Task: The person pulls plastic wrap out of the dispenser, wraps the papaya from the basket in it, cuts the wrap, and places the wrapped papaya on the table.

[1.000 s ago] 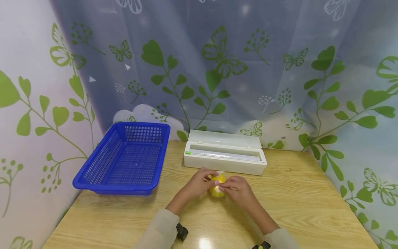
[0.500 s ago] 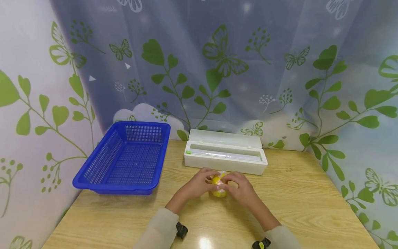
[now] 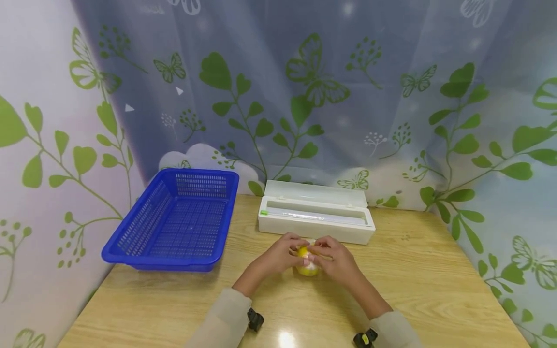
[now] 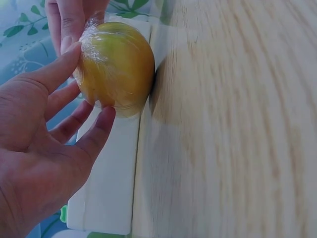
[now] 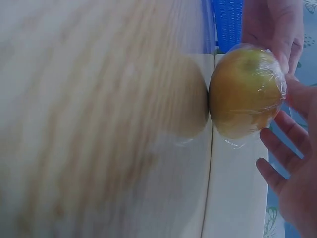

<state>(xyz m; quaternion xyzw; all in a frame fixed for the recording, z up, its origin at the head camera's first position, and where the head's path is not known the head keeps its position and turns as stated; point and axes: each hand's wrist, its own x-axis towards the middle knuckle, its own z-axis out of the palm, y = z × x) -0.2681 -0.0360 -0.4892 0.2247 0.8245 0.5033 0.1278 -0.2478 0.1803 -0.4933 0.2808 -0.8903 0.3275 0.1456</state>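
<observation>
A round yellow fruit (image 3: 308, 270), wrapped in clear cling film, stands on the table between the two hands. My left hand (image 3: 280, 254) holds it from the left, thumb on the gathered film at the top and fingertips against the side, as the left wrist view shows. From the right, my right hand (image 3: 338, 261) grips its upper part, thumb at the bunched film (image 5: 275, 74) and fingers curved beside it. The left wrist view shows the fruit (image 4: 124, 64) with crinkled film near the thumb. Both thumbs come close together on top.
Just behind the hands lies a white cling film dispenser (image 3: 315, 232), lid (image 3: 315, 193) raised, with a green slider (image 3: 263, 212) at its left end. A blue plastic basket (image 3: 169, 262) stands on the left of the wooden table (image 3: 435, 290). Patterned curtain surrounds the table.
My right thumb and index finger, earlier close together over the fruit's front, have spread and now rest round its upper right. The left hand stays on the fruit with little movement.
</observation>
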